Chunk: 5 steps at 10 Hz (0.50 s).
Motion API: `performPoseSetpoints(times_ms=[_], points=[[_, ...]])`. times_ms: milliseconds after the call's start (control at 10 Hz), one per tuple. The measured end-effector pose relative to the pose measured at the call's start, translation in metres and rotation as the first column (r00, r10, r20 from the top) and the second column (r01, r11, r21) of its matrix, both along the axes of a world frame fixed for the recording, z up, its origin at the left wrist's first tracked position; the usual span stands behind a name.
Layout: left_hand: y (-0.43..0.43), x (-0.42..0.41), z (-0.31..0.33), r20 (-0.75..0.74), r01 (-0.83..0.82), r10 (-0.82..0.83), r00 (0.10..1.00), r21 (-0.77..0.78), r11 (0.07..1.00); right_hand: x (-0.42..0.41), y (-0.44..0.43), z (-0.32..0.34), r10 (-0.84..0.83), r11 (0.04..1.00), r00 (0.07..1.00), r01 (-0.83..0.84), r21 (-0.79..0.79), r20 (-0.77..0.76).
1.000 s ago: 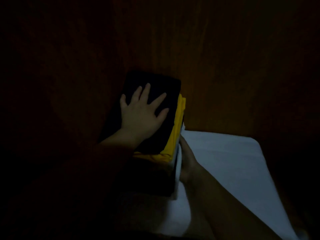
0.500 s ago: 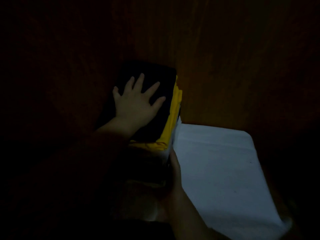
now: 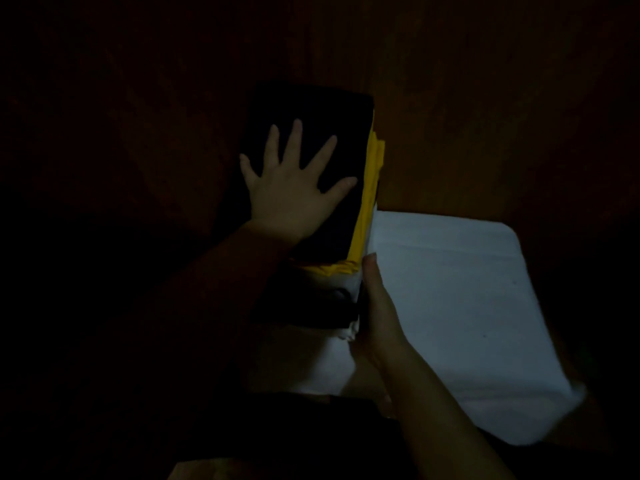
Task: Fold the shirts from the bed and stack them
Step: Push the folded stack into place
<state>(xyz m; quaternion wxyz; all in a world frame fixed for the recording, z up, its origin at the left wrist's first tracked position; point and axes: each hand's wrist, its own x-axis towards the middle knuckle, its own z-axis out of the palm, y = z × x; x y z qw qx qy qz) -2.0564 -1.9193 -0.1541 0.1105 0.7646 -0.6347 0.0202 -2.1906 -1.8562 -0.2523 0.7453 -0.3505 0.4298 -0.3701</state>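
A: Left hand first. Where is it?
B: Flat on top of the stack, palm down, fingers straight and spread wide. It presses on the black shirt, the top piece, and grips nothing.
A: And the right hand?
B: It lies along the stack's right side, touching it. The one finger that shows points up and is straight. No finger that shows curls round the cloth.
A: What is in the stack?
B: Under the black shirt is a yellow shirt, its edge showing on the right and at the near end. Below that come a white layer, a dark layer, and more white cloth at the bottom. The light is too poor to count the pieces.
A: Where is the stack?
B: In the middle of the view, with a dark brown surface around it. Whether it rests there or is held up, I cannot tell.
A: Anything beside it?
B: A white sheet lies flat just to the right. Its left edge meets the stack and the right hand.
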Motion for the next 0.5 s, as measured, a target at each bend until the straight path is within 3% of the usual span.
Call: performPoseSetpoints(times_ms=[100,200,400,500], points=[[0.021,-0.012,-0.006,-0.014,0.036,-0.036,0.999,0.026,0.999,0.006,-0.006,-0.021,-0.075,0.997,0.997,0.074,-0.026,-0.019],[0.047,-0.015,-0.031,-0.014,0.047,-0.049,0.999,-0.130,0.990,0.011,-0.003,-0.003,-0.142,0.986,0.989,0.137,-0.093,-0.048],[0.034,-0.009,-0.022,-0.014,0.075,-0.075,0.997,-0.004,0.997,0.009,0.016,0.008,-0.167,0.950,0.966,0.105,-0.295,-0.196],[0.046,-0.012,-0.015,-0.040,0.089,-0.088,0.995,0.015,0.996,0.006,0.014,0.024,-0.339,0.858,0.903,0.182,-0.481,-0.263]])
